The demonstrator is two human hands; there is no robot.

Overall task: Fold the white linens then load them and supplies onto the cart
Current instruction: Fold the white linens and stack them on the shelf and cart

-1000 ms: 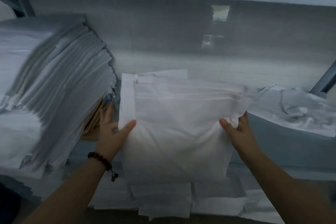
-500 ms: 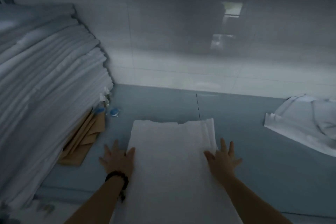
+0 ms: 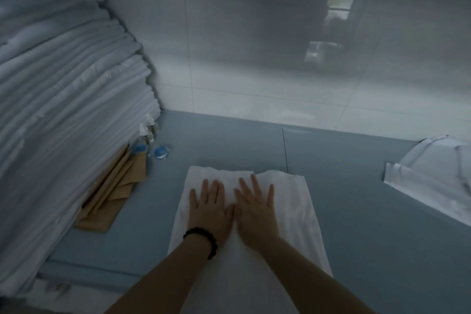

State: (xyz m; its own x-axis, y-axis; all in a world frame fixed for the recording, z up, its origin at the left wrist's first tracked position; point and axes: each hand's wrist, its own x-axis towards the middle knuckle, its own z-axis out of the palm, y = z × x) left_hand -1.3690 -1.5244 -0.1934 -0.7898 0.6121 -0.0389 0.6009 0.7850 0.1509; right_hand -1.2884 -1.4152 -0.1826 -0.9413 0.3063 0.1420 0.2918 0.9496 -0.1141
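Note:
A folded white linen (image 3: 293, 201) lies flat on the blue-grey table (image 3: 356, 211) in front of me. My left hand (image 3: 210, 208), with a dark bead bracelet at the wrist, presses flat on the middle of it, fingers straight. Beside it my right hand (image 3: 256, 205) also lies flat on the cloth, thumbs nearly touching. A tall leaning stack of folded white linens (image 3: 66, 99) fills the left side. A loose crumpled white linen (image 3: 433, 181) lies at the right edge.
Brown paper bags (image 3: 114, 199) stick out from under the stack. Small clear bottles with blue caps (image 3: 150, 143) stand at the stack's foot. A glossy tiled wall (image 3: 280, 58) closes off the back of the table.
The linen, held up a second ago, now lies on the table. Both hands have slid from its outer edges to its middle, side by side.

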